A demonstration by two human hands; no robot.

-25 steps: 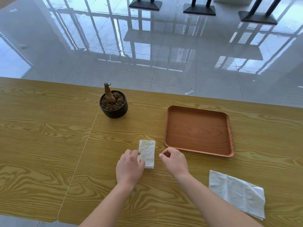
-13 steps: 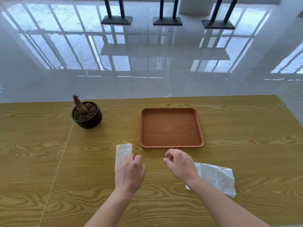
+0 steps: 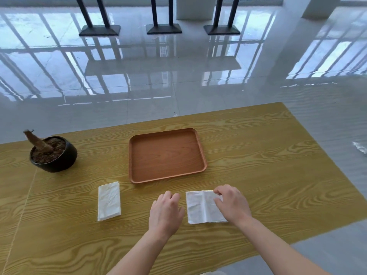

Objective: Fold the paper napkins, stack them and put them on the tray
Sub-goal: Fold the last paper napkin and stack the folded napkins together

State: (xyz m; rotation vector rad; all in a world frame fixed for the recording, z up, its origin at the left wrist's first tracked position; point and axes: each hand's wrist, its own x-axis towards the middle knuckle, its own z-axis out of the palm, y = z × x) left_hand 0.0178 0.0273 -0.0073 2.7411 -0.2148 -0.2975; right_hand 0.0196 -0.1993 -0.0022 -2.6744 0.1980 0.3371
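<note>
White folded napkin [image 3: 109, 201], lengthwise near-to-far.

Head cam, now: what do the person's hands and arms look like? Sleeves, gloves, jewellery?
Nothing worn: the left hand and the right hand show no gloves, rings or watch. The left forearm and the right forearm carry no sleeve as far as the frame's bottom edge.

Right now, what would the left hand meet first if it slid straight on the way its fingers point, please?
Probably the near rim of the tray; only bare table lies between. The left hand points away from the person, and the creased napkin sits to its right, off that line.
</note>
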